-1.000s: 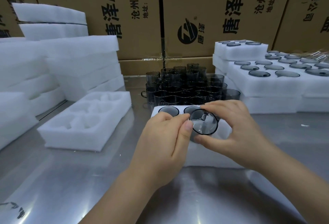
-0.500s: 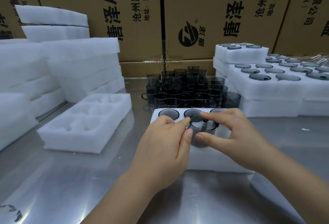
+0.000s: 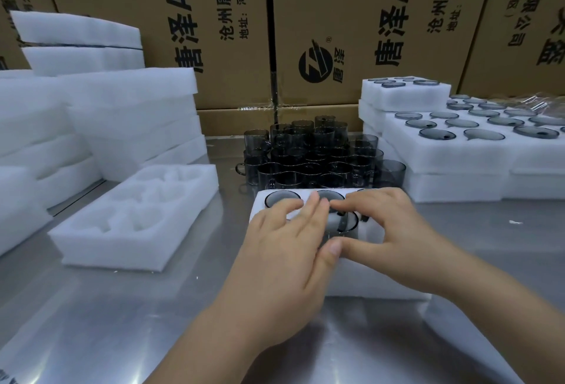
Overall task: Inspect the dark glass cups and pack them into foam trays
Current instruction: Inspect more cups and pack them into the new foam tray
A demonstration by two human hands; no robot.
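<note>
Dark glass cup (image 3: pixel 344 222) is low in a front-row pocket of the foam tray (image 3: pixel 370 264) at table centre. Only part of its rim shows between our hands.

Far left, the foam stack (image 3: pixel 122 102) and the empty tray (image 3: pixel 131 221) lie well apart from the work.

Our left hand (image 3: pixel 284 249) is flat, fingers straight, lying over the cup's left side and the foam beside it. It wraps round nothing.

Behind the tray the loose cups (image 3: pixel 312 157) stand packed rim to rim, some with handles sticking out.

Our right hand (image 3: pixel 394 231) has its forefinger and thumb curled round the cup's rim, far edge and near edge.

On the right, the packed trays (image 3: pixel 458 145) are stacked with their rims flush with the foam.

Handling, as we judge it:
- The cup is thin-walled glass, so light, rigid, smooth and brittle. It is likely slick on bare skin.
- The foam is soft and gives, so the pocket probably grips the wall.
- We'd hold across the rim or round the body, not by the handle alone.
- We'd seat it with even flat pressure and no twisting.
- When lifting from the cluster, we'd take an outer cup and go straight up, because neighbours touch and could clink or chip.
</note>
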